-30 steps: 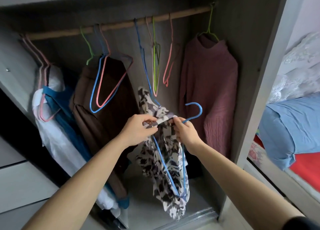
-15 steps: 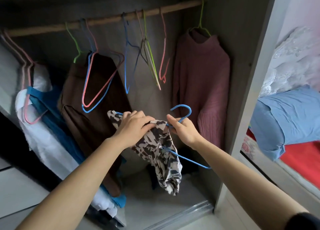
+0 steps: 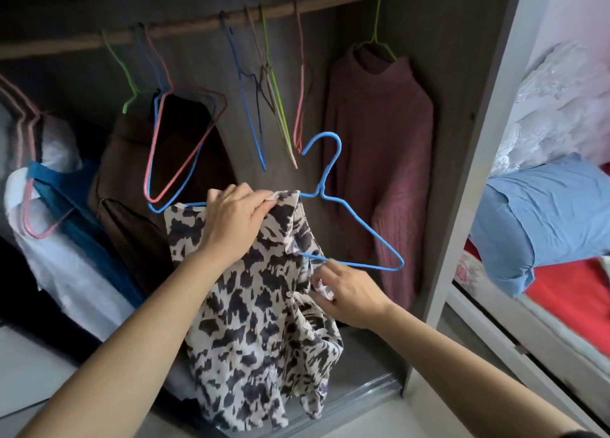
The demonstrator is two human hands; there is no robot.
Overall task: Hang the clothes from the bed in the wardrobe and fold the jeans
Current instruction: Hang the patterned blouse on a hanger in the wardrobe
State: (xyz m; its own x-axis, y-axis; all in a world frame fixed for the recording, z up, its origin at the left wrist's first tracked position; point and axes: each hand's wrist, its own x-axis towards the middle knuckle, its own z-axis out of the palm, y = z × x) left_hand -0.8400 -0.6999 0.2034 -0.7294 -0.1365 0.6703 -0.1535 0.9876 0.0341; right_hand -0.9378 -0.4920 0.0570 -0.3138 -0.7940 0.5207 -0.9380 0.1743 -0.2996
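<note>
The patterned garment (image 3: 257, 322) hangs before the open wardrobe, below the rail (image 3: 185, 29), partly threaded on the blue hanger (image 3: 363, 229); the left hand (image 3: 234, 223) grips its top edge, fingers curled over the cloth; the right hand (image 3: 350, 292) pinches a fold lower right, beside the hanger's bottom wire. Judged light, thin, limp and probably slippery; best held at the shoulder seams, and the stiff hanger by its hook.

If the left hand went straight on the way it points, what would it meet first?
Probably the neck of the blue hanger, just past the fingers of the left hand gripping the patterned garment; beyond that the mauve sweater, though depth is unclear.
</note>
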